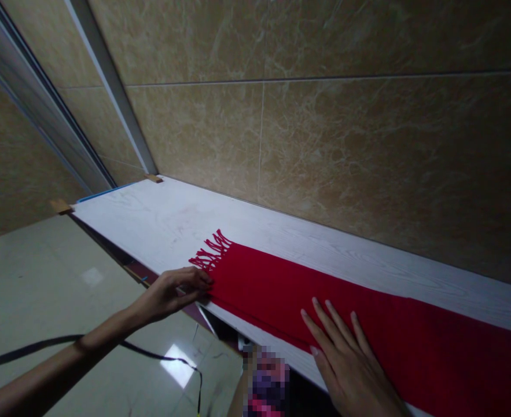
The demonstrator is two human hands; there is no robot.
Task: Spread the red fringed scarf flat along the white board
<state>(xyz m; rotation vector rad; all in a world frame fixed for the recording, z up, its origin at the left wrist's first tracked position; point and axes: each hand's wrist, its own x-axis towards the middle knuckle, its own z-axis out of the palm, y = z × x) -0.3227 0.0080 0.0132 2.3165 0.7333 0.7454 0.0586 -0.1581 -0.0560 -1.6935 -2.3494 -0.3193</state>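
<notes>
From the head view, a long red scarf (307, 301) lying flat along a white wood-grain board (160, 220), running from mid-board past the right edge of the picture, closer to the board's near edge than to its far edge. Knotted fringe (212, 252) at the scarf's left end, splayed toward the bare left part of the board.

Left hand (172, 295) at the board's near edge, just beside the fringe, its fingers (194, 279) curled and closed together, tips on the scarf's near edge; whether they pinch the cloth, impossible to tell. Right hand (350, 370) farther along the near edge, palm down on the scarf, its fingers (324, 321) open and spread, flat on the cloth, with no grip.

Along the board's far edge, a beige marble-look tiled wall (368, 150). Past the board's left end, a grey metal door frame (33, 121). At that end, a strip of blue tape (103, 194) and two small wooden blocks (153, 178) at the corners. Below, pale glossy floor tiles (42, 272) and a black cable (33, 352) behind the left forearm (59, 365). Under the near edge, a pixelated patch (268, 382), too blurred to name.
</notes>
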